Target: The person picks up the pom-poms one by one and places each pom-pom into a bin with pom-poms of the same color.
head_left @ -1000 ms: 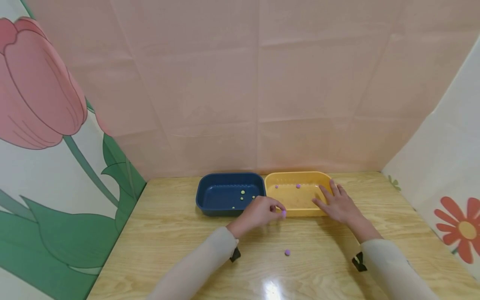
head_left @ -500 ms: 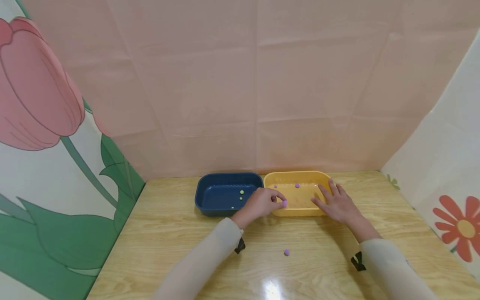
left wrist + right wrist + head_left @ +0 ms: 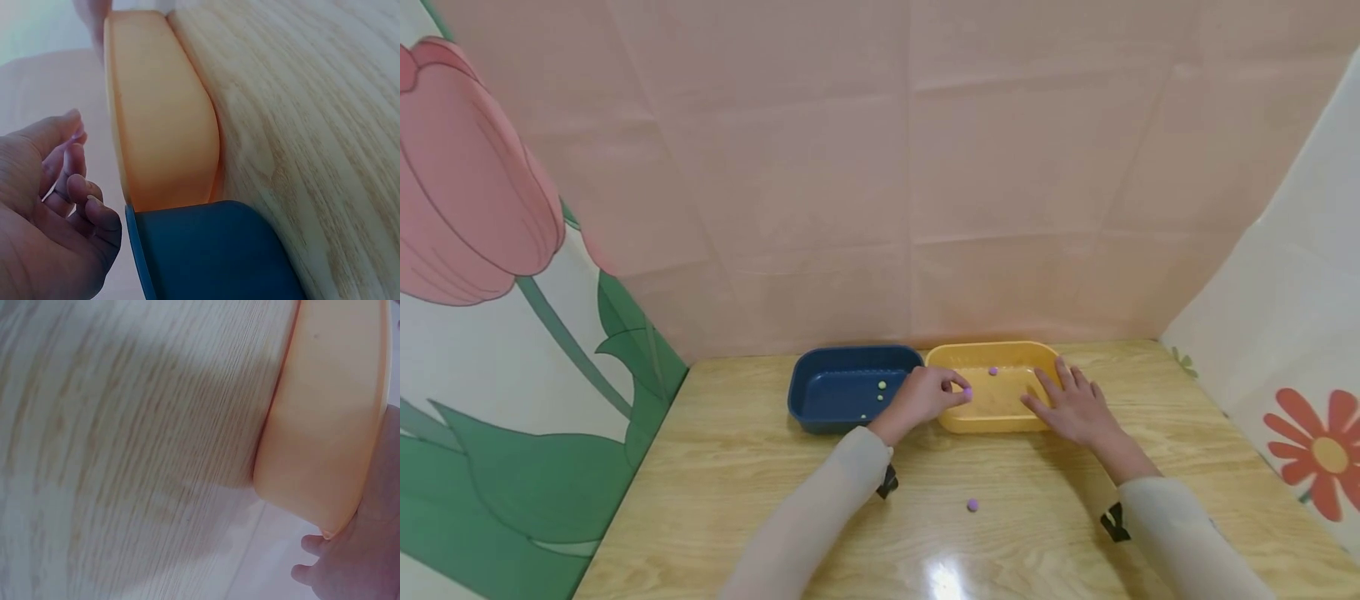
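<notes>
My left hand [image 3: 925,393] pinches a small purple ball [image 3: 967,394] between thumb and fingertips, over the left part of the yellow tray [image 3: 992,425]. In the left wrist view the curled fingers stand above the tray's rim. My right hand [image 3: 1078,412] rests with spread fingers on the right end of the yellow tray; in the right wrist view it lies against the rim. Another purple ball [image 3: 993,371] lies inside the yellow tray. One more purple ball [image 3: 973,505] lies on the table in front of the trays.
A dark blue tray [image 3: 827,427] stands against the yellow one on its left, with several small yellow-green balls [image 3: 882,385] inside. Behind both trays rises a pink cloth wall [image 3: 820,208]. The wooden table [image 3: 715,492] extends toward the viewer.
My left hand has moved forward from the near rim to over the yellow tray, carrying the pinched purple ball. The right hand stays on the tray's right end.
</notes>
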A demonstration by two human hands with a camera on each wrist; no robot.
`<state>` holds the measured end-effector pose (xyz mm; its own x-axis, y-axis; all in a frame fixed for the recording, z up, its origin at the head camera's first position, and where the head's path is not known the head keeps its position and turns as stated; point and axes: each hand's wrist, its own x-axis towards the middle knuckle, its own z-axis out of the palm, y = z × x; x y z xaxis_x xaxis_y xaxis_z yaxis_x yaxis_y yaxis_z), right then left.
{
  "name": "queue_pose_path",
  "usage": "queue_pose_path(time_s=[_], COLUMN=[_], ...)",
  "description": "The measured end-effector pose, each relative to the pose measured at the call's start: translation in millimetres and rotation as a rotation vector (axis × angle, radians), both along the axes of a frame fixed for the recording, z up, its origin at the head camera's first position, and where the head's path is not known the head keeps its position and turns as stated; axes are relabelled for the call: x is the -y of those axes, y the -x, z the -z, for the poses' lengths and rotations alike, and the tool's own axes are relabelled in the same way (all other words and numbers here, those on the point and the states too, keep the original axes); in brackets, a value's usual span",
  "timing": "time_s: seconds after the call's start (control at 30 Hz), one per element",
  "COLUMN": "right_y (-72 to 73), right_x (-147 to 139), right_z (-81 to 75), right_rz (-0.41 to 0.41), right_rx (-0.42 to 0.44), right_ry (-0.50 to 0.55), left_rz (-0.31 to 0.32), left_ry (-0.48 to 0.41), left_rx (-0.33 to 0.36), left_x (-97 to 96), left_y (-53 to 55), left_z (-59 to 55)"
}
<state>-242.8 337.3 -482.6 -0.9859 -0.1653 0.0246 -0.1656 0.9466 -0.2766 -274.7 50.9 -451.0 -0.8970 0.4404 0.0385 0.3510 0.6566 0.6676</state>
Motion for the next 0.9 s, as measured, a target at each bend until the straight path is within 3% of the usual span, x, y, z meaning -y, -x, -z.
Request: queue_pose_path(time_s=[0.47,0.9], right_y=[0.4,-0.9], right_x=[-0.8,0.9], right_z=[1.6,-0.4], right_rz=[0.008,0.011], right_rx=[0.005,0.001], right_ry=[0.001,-0.007], left_rz=[-0.033,-0.081], left_ry=[0.017,0.104], left_rx=[0.0,-0.021], left_x=[-6.6,-19.3], left_y=[9.7,26.5], left_z=[-0.3,0.3])
